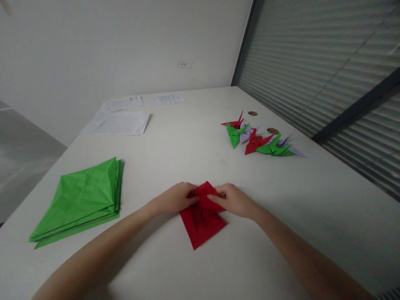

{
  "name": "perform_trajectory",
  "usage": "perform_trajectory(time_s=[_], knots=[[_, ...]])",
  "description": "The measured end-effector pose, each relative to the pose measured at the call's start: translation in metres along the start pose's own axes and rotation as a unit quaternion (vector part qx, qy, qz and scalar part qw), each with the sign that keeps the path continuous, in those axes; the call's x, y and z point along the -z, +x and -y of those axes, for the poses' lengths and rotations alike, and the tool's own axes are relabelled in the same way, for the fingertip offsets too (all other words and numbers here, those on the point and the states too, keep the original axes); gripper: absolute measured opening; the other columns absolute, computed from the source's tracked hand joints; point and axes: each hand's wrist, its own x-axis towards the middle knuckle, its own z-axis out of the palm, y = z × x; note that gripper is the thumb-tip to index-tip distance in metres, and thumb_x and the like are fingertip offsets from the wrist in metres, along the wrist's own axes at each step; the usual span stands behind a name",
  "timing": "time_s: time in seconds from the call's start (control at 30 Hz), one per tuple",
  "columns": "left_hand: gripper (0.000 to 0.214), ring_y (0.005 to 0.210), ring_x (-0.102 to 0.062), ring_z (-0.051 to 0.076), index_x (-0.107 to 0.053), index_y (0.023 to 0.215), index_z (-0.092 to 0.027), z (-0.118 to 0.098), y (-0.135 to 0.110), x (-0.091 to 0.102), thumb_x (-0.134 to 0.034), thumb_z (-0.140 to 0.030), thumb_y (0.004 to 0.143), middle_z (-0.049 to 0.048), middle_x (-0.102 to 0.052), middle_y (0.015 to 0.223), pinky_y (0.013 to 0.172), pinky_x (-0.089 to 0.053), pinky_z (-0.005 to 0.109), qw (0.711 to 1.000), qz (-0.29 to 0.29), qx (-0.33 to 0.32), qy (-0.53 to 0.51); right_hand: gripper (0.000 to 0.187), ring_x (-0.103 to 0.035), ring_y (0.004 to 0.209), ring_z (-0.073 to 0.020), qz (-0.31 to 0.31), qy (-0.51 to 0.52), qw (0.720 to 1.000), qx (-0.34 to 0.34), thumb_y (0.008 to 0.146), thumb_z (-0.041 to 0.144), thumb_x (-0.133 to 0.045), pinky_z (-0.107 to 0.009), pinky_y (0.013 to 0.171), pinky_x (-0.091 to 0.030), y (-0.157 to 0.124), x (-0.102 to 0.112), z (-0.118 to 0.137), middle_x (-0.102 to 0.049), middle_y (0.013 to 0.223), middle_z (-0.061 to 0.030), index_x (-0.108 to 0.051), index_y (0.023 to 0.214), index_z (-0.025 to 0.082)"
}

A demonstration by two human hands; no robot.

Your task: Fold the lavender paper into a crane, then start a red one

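Observation:
A sheet of red origami paper, partly folded, is between my hands at the front middle of the table. My left hand pinches its upper left edge, thumb on top and fingers behind. On the opposite side my right hand grips the upper right edge, with the thumb lying over the paper. A corner points away from me, and a creased lower flap spreads toward me. The fingers under the paper are hidden.
Creased green paper sheets lie stacked at the left. Folded paper cranes in red, green and pale purple cluster at the back right, beside two round table holes. Printed sheets lie at the back left. Window blinds border the right side.

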Motion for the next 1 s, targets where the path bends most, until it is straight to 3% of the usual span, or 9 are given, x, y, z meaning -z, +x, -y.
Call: perform_trajectory(time_s=[0.1, 0.2, 0.27, 0.4, 0.47, 0.57, 0.7, 0.83, 1.0], knots=[[0.021, 0.074, -0.063, 0.016, -0.067, 0.102, -0.017, 0.002, 0.002, -0.002, -0.059, -0.021, 0.083, 0.0038, -0.071, 0.090, 0.069, -0.050, 0.027, 0.998, -0.055, -0.002, -0.008, 0.035, -0.041, 0.047, -0.0105, -0.016, -0.050, 0.999, -0.013, 0.086, 0.034, -0.054, -0.023, 0.045, -0.026, 0.003, -0.004, 0.000, -0.051, 0.049, 0.0021, -0.058, 0.055, 0.016], [0.044, 0.092, -0.061, 0.020, -0.056, 0.127, -0.019, -0.008, 0.001, 0.001, -0.064, -0.029, 0.085, 0.0098, -0.065, 0.111, 0.084, -0.050, 0.035, 0.972, -0.232, -0.024, 0.040, 0.034, -0.042, 0.048, -0.0108, -0.054, -0.066, 0.996, -0.008, 0.086, 0.032, -0.051, -0.023, 0.045, -0.027, 0.005, -0.009, -0.002, -0.052, 0.051, 0.0013, -0.058, 0.057, 0.016], [0.030, 0.098, -0.059, 0.022, -0.063, 0.116, -0.019, -0.022, -0.005, 0.003, -0.055, -0.035, 0.092, 0.0103, -0.064, 0.108, 0.090, -0.046, 0.040, 0.947, -0.304, -0.042, 0.100, 0.029, -0.047, 0.051, -0.0122, -0.077, -0.050, 0.996, 0.003, 0.086, 0.030, -0.051, -0.022, 0.046, -0.031, 0.007, -0.011, -0.004, -0.056, 0.055, 0.0005, -0.062, 0.063, 0.016], [0.035, 0.090, -0.063, 0.020, -0.064, 0.114, -0.023, -0.049, -0.017, -0.001, -0.051, -0.049, 0.093, 0.0056, -0.068, 0.100, 0.082, -0.043, 0.037, 0.964, -0.167, -0.120, 0.171, 0.020, -0.058, 0.061, -0.0154, -0.125, 0.001, 0.992, 0.018, 0.083, 0.025, -0.054, -0.024, 0.053, -0.043, 0.009, -0.014, -0.006, -0.067, 0.071, -0.0018, -0.067, 0.095, 0.017], [0.039, 0.088, -0.064, 0.022, -0.066, 0.105, -0.020, -0.050, -0.018, -0.008, -0.059, -0.054, 0.087, 0.0064, -0.070, 0.096, 0.083, -0.042, 0.037, 0.953, -0.153, -0.130, 0.228, 0.046, -0.060, 0.059, -0.0152, -0.144, 0.019, 0.989, 0.009, 0.082, 0.022, -0.055, -0.024, 0.054, -0.046, 0.008, -0.014, -0.007, -0.068, 0.075, -0.0009, -0.053, 0.127, 0.018], [0.017, 0.082, -0.064, 0.018, -0.069, 0.089, -0.020, -0.039, -0.014, -0.013, -0.056, -0.030, 0.093, 0.0044, -0.069, 0.086, 0.079, -0.039, 0.034, 0.926, -0.152, -0.153, 0.309, 0.077, -0.062, 0.063, -0.0153, -0.164, -0.008, 0.986, 0.042, 0.081, 0.017, -0.055, -0.027, 0.060, -0.051, 0.008, -0.009, -0.008, -0.069, 0.089, -0.0027, -0.019, 0.150, 0.022], [0.018, 0.087, -0.064, 0.018, -0.070, 0.095, -0.022, -0.024, -0.007, -0.007, -0.052, -0.022, 0.094, 0.0031, -0.071, 0.091, 0.085, -0.038, 0.035, 0.920, -0.159, -0.174, 0.314, 0.055, -0.063, 0.071, -0.0159, -0.168, -0.108, 0.973, 0.118, 0.087, 0.019, -0.052, -0.032, 0.071, -0.054, 0.007, 0.008, -0.010, -0.064, 0.115, -0.0104, -0.039, 0.140, 0.022], [0.020, 0.098, -0.063, 0.019, -0.070, 0.096, -0.022, -0.014, -0.004, -0.001, -0.053, -0.014, 0.090, 0.0028, -0.071, 0.097, 0.093, -0.036, 0.038, 0.920, -0.186, -0.168, 0.301, 0.023, -0.061, 0.068, -0.0138, -0.124, -0.135, 0.969, 0.167, 0.093, 0.025, -0.049, -0.029, 0.067, -0.053, 0.007, 0.028, -0.010, -0.064, 0.099, -0.0072, -0.063, 0.110, 0.021], [0.019, 0.111, -0.055, 0.024, -0.071, 0.088, -0.023, 0.000, 0.001, 0.002, -0.059, -0.010, 0.082, 0.0043, -0.069, 0.108, 0.095, -0.037, 0.042, 0.911, -0.255, -0.158, 0.284, 0.022, -0.063, 0.081, -0.0166, -0.081, -0.202, 0.954, 0.207, 0.089, 0.018, -0.054, -0.030, 0.078, -0.052, 0.005, 0.038, -0.011, -0.065, 0.092, -0.0055, -0.068, 0.106, 0.021]])
